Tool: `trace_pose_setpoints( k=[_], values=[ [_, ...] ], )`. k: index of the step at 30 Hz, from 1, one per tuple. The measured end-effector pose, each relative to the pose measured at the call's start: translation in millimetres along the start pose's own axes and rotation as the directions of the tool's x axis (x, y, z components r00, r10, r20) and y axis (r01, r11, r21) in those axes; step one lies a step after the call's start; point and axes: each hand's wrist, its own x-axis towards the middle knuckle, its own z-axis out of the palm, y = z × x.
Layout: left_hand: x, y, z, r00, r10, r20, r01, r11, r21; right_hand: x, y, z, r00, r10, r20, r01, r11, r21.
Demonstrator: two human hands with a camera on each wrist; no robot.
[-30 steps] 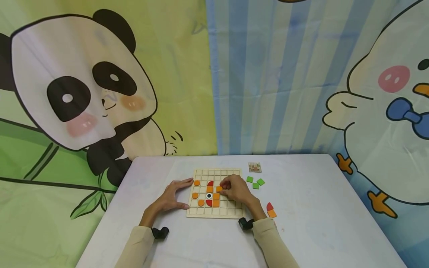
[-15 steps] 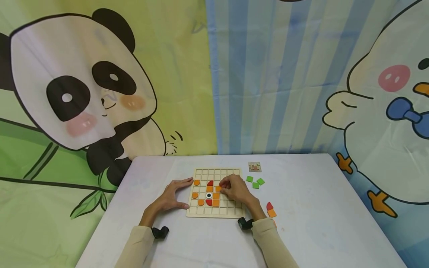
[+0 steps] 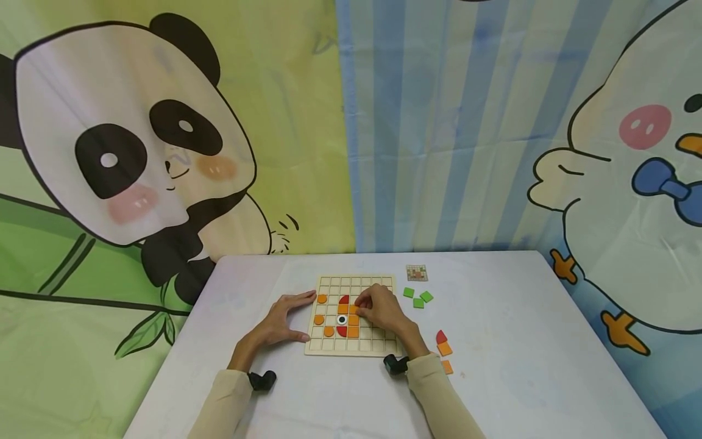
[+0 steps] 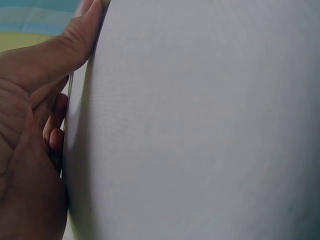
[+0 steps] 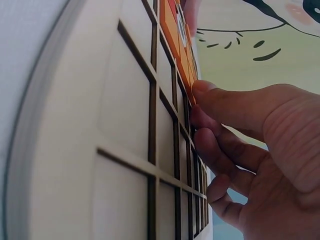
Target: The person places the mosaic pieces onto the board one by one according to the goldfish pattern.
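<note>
A wooden grid board [image 3: 378, 347] lies on the white table. My left hand [image 3: 280, 320] rests against its left edge, thumb and fingers spread. Over the board's middle my right hand [image 3: 385, 310] pinches an orange square tile [image 3: 353, 310] between thumb and fingertips, flush beside another orange square [image 3: 342, 309]. Below these sit a round black-and-white eye tile [image 3: 342, 319] and more orange squares [image 3: 353, 332]. Two red quarter-round tiles [image 3: 343, 299] stand above and below that column. In the right wrist view, the thumb [image 5: 205, 87] touches the orange tile's edge.
Orange round tiles [image 3: 319, 320] sit on the board's left side. Right of the board lie several green squares [image 3: 418, 303], a small pattern card [image 3: 417, 273], and a loose red tile [image 3: 441, 336] with orange squares [image 3: 445, 349] near the right forearm.
My right hand has shifted slightly left with the orange square tile, which now lies against the other orange squares. An orange tile beside the right sleeve has come into fuller view. The left hand stays put.
</note>
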Motion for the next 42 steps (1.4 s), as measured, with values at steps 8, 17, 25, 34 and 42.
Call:
trace_pose_setpoints(
  k=[8, 17, 25, 34, 42],
  values=[
    [-0.7, -0.2, 1.0, 1.0, -0.015, 0.006, 0.015, 1.0, -0.001, -13.1, 1, -19, 1.0, 0.001, -0.017, -0.001, 1.0, 0.007],
    [1.4, -0.7, 0.5, 1.0, -0.008, 0.009, 0.008, 1.0, 0.002, -36.5, 19, -72, 0.998, 0.063, -0.023, -0.063, 0.998, -0.026],
    [1.9, -2.9, 0.1, 1.0, 0.023, 0.003, -0.023, 1.0, 0.018, -60.7, 30, -104, 0.992, 0.105, 0.063, -0.1, 0.992, -0.07],
    [1.7, -1.2, -2.0, 0.999, 0.044, 0.005, -0.045, 0.999, 0.017, -89.4, 33, -122, 0.964, 0.127, 0.232, -0.108, 0.99, -0.095],
    [-0.6, -1.5, -1.1, 0.998, 0.055, -0.002, -0.055, 0.998, 0.026, -112.5, 24, -116, 0.949, 0.2, 0.246, -0.164, 0.974, -0.159]
  ],
)
